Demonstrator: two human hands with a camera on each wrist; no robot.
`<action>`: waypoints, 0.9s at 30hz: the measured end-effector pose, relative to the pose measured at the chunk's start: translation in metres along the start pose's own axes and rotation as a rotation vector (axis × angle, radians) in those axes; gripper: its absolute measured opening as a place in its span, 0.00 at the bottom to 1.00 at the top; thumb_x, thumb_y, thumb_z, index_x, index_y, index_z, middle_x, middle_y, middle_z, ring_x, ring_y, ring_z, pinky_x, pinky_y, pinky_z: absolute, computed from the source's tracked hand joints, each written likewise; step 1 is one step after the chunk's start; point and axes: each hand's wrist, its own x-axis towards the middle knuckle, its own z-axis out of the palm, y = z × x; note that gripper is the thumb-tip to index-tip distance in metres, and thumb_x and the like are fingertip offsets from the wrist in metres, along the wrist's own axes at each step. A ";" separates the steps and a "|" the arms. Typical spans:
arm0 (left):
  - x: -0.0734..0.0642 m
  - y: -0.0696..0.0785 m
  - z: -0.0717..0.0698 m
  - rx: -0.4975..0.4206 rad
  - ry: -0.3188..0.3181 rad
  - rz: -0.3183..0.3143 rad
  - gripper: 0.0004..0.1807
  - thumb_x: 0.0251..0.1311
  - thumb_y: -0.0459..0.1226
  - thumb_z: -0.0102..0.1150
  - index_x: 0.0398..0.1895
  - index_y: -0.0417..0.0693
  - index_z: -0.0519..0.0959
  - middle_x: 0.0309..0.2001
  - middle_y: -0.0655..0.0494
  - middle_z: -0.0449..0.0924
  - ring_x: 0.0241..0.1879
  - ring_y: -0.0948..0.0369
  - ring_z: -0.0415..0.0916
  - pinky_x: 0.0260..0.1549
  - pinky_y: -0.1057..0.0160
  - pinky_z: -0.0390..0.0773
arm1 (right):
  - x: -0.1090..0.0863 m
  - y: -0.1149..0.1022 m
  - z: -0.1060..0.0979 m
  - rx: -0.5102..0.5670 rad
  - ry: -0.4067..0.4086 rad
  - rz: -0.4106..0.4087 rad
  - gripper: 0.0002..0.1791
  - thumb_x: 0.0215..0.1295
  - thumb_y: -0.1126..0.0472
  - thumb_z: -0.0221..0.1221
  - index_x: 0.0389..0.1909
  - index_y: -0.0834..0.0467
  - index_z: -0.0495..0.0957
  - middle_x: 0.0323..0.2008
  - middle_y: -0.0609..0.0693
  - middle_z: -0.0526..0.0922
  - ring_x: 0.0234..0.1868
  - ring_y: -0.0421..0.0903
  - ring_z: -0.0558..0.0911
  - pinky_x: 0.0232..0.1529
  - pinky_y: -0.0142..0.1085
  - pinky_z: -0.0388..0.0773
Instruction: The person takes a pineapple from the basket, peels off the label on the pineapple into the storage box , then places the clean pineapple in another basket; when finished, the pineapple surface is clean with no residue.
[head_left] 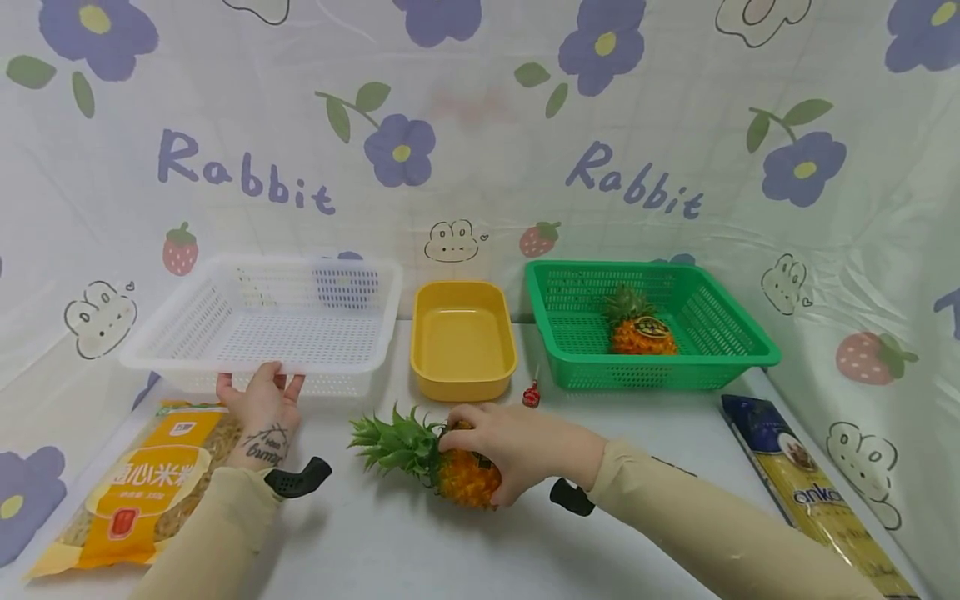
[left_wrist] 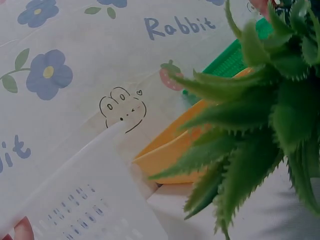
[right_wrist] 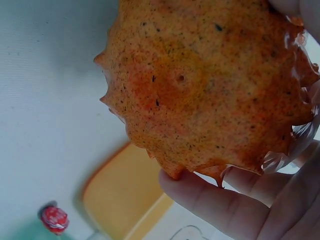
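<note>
My right hand (head_left: 498,442) grips a small orange toy-like pineapple (head_left: 467,479) from above, its leafy green crown (head_left: 401,450) pointing left. In the right wrist view the pineapple's spiky round base (right_wrist: 200,90) faces the camera, with fingers (right_wrist: 215,202) curled along its side. Green leaves (left_wrist: 250,115) fill much of the left wrist view. My left hand (head_left: 266,404) holds the front rim of a white perforated basket (head_left: 360,367), with fingertips at the edge. A second pineapple (head_left: 645,333) lies in the green basket (head_left: 652,371) at the right.
Between the baskets stands a yellow tub (head_left: 465,385), with a red-wrapped lollipop (head_left: 531,394) beside it. An orange bag of pasta (head_left: 142,483) lies at the left, and a long spaghetti pack (head_left: 813,496) at the right. A printed cloth (head_left: 480,167) hangs behind.
</note>
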 end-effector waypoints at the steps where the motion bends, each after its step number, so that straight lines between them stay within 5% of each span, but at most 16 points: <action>1: 0.000 0.000 0.000 0.001 0.000 -0.001 0.43 0.53 0.25 0.60 0.60 0.74 0.51 0.57 0.57 0.62 0.56 0.53 0.67 0.39 0.55 0.80 | 0.001 0.001 0.002 -0.006 0.003 0.000 0.44 0.37 0.46 0.73 0.60 0.43 0.66 0.60 0.49 0.63 0.51 0.46 0.72 0.47 0.38 0.75; 7: 0.001 0.000 0.000 0.004 0.007 -0.012 0.42 0.52 0.25 0.61 0.59 0.74 0.52 0.59 0.57 0.61 0.57 0.54 0.67 0.40 0.55 0.80 | 0.003 0.007 0.010 -0.033 0.014 0.000 0.44 0.36 0.46 0.73 0.59 0.43 0.66 0.59 0.49 0.64 0.52 0.46 0.71 0.47 0.39 0.75; 12: -0.005 -0.002 -0.001 0.040 0.012 -0.028 0.38 0.54 0.30 0.61 0.59 0.65 0.50 0.51 0.58 0.61 0.49 0.58 0.67 0.42 0.58 0.80 | 0.005 0.010 0.012 -0.025 0.012 -0.006 0.44 0.36 0.47 0.73 0.60 0.43 0.66 0.60 0.49 0.64 0.53 0.47 0.71 0.48 0.39 0.75; 16: -0.022 -0.009 -0.005 0.223 -0.061 -0.132 0.29 0.58 0.40 0.59 0.54 0.59 0.51 0.41 0.59 0.58 0.40 0.62 0.65 0.46 0.61 0.78 | 0.005 0.012 0.011 -0.019 0.000 -0.014 0.44 0.37 0.48 0.73 0.60 0.44 0.65 0.60 0.49 0.63 0.54 0.47 0.70 0.49 0.40 0.74; 18: -0.033 -0.014 -0.008 0.457 -0.173 -0.148 0.28 0.60 0.46 0.56 0.57 0.53 0.52 0.40 0.58 0.57 0.38 0.63 0.65 0.48 0.62 0.77 | 0.005 0.012 0.010 -0.014 -0.007 -0.020 0.44 0.37 0.49 0.73 0.60 0.44 0.65 0.61 0.49 0.63 0.55 0.47 0.69 0.50 0.40 0.73; 20: -0.042 -0.018 -0.013 0.763 -0.366 -0.105 0.30 0.62 0.49 0.53 0.60 0.48 0.54 0.44 0.55 0.60 0.42 0.61 0.67 0.51 0.59 0.74 | 0.005 0.013 0.009 -0.008 -0.012 -0.025 0.44 0.37 0.49 0.73 0.60 0.44 0.65 0.61 0.48 0.63 0.55 0.47 0.69 0.50 0.40 0.73; 23: -0.051 -0.024 -0.019 1.193 -0.718 0.120 0.34 0.60 0.48 0.56 0.64 0.43 0.56 0.55 0.46 0.63 0.53 0.51 0.66 0.54 0.49 0.69 | 0.005 0.013 0.008 0.006 -0.019 -0.032 0.44 0.38 0.49 0.73 0.60 0.44 0.65 0.61 0.48 0.63 0.56 0.47 0.69 0.51 0.40 0.73; 27: -0.059 -0.034 -0.024 1.478 -1.112 0.444 0.41 0.45 0.48 0.70 0.64 0.53 0.63 0.63 0.49 0.62 0.62 0.46 0.60 0.56 0.42 0.64 | 0.006 0.015 0.008 0.014 -0.031 -0.030 0.44 0.38 0.49 0.73 0.61 0.43 0.64 0.63 0.48 0.62 0.57 0.47 0.68 0.52 0.42 0.73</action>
